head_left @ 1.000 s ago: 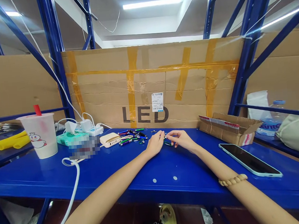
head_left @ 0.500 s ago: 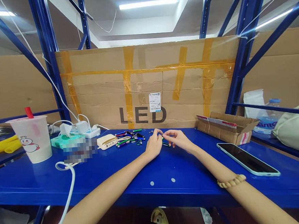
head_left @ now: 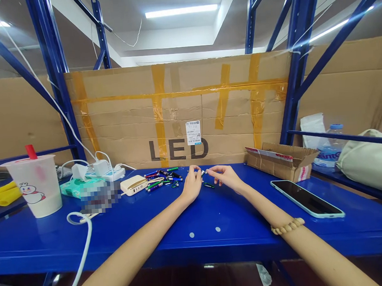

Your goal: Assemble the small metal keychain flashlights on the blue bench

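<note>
Because it is tiny, a silver metal part (head_left: 202,172) is pinched by the left hand (head_left: 191,184), the half-open right hand (head_left: 222,177) being held just beside it.

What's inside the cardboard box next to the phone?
The open cardboard box shows only its flaps from here. Its front wall hides the inside, so whatever lies in it, if anything, cannot be seen.

Pixelated patch (head_left: 99,197) hides whatever lies there. Tiny metal piece (head_left: 202,172) between left hand (head_left: 191,185) and right hand (head_left: 222,177) too small to identify. Yellow foam tubes (head_left: 1,196) cut off by left edge; canvas bag (head_left: 365,161) by right edge.
</note>
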A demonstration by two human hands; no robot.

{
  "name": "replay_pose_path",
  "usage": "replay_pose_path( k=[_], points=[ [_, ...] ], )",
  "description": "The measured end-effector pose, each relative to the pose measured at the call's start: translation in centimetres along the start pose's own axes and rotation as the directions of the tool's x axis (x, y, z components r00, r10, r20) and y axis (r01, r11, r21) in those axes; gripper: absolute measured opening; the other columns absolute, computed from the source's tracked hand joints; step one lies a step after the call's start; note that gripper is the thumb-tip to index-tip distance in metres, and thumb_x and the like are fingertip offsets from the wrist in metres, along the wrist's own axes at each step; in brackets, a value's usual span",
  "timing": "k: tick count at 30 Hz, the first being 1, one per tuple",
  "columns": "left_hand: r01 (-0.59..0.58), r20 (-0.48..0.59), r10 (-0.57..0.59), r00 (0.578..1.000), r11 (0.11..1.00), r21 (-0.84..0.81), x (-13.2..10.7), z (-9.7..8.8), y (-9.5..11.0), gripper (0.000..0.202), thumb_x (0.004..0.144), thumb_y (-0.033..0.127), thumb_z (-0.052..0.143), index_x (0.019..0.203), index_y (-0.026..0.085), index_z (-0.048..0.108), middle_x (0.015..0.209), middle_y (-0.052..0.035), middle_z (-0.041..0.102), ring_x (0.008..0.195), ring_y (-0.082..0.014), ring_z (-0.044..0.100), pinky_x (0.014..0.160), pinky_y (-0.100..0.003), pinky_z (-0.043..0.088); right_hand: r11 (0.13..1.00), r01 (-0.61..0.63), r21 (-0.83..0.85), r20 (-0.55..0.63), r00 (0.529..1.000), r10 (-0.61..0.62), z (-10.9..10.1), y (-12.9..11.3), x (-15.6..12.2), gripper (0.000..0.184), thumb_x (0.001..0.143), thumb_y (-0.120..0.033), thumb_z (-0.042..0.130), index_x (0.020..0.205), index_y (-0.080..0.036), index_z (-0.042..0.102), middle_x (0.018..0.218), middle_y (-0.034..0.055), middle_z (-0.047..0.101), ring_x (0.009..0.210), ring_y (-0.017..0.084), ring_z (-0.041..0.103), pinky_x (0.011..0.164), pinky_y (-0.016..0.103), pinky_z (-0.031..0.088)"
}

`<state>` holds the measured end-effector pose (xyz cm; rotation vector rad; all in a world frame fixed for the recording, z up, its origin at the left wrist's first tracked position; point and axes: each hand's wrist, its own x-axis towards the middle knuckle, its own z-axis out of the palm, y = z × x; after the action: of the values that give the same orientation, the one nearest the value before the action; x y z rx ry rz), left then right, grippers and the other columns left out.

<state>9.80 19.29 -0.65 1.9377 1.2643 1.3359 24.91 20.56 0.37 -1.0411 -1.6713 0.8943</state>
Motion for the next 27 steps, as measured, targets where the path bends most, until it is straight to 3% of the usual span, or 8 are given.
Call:
replay_pose_path(
  k=[3,7,10,14,18,27],
  points=[
    [-0.071,-0.036,0.071,0.997,0.997,-0.001,0.2,0.2,-0.4,0.014,0.089,0.025,0.036,0.1,0.017,0.041,0.07,0.0019,0.05,0.076,-0.0121,0.051,0.074,-0.024,0.038,1.0,-0.002,0.019,-0.038,0.999,0.003,-0.1,0.0,0.0,0.054,0.059,-0.056,0.066,0.086,-0.009,0.063,0.069,0.0052,0.057,0.049,0.006,0.047,0.039,0.015,0.037],
    [-0.083,-0.039,0.081,0.996,0.996,-0.042,0.6,0.4,-0.9,0.02,0.086,0.018,0.041,0.105,0.017,0.048,0.085,-0.0021,0.055,0.083,-0.0123,0.053,0.077,-0.024,0.041,0.999,0.014,0.029,-0.054,0.998,-0.012,-0.2,-0.1,0.0,0.055,0.058,-0.057,0.065,0.085,-0.009,0.063,0.065,0.0045,0.056,0.047,0.006,0.046,0.039,0.015,0.036],
    [-0.132,-0.057,0.129,0.99,0.99,-0.054,0.8,0.4,-1.1,0.018,0.081,0.014,0.047,0.098,0.016,0.055,0.097,-0.0047,0.059,0.091,-0.0139,0.054,0.085,-0.026,0.041,0.999,0.027,0.023,-0.092,0.995,-0.025,-0.2,-0.1,0.0,0.056,0.059,-0.058,0.065,0.087,-0.009,0.062,0.058,0.0033,0.054,0.045,0.006,0.044,0.039,0.016,0.037],
    [-0.182,-0.082,0.178,0.981,0.982,-0.042,0.8,0.3,-1.0,0.015,0.078,0.01,0.051,0.091,0.014,0.058,0.095,-0.0047,0.061,0.089,-0.0142,0.056,0.085,-0.026,0.043,0.998,0.059,-0.033,-0.127,0.99,-0.063,-0.3,0.1,0.2,0.056,0.062,-0.058,0.061,0.089,-0.009,0.062,0.05,0.0017,0.05,0.042,0.007,0.043,0.04,0.017,0.038],
    [-0.202,-0.056,0.2,0.978,0.978,-0.045,0.7,0.3,-0.9,0.015,0.078,0.011,0.048,0.09,0.015,0.056,0.092,-0.0034,0.062,0.088,-0.0139,0.057,0.083,-0.025,0.044,0.99,0.105,-0.09,-0.084,0.99,-0.113,-0.2,0.3,0.3,0.053,0.064,-0.057,0.06,0.085,-0.009,0.062,0.05,0.0023,0.051,0.04,0.007,0.043,0.04,0.018,0.037],
    [-0.28,-0.003,0.282,0.959,0.954,0.105,0.4,0.4,-1.2,0.019,0.082,0.018,0.046,0.096,0.018,0.059,0.097,-0.0032,0.061,0.087,-0.0145,0.056,0.083,-0.026,0.043,0.977,0.132,-0.169,-0.057,0.988,-0.144,-0.4,0.4,0.3,0.048,0.065,-0.055,0.059,0.081,-0.01,0.063,0.05,0.0027,0.052,0.042,0.009,0.047,0.04,0.018,0.037]
  ],
)
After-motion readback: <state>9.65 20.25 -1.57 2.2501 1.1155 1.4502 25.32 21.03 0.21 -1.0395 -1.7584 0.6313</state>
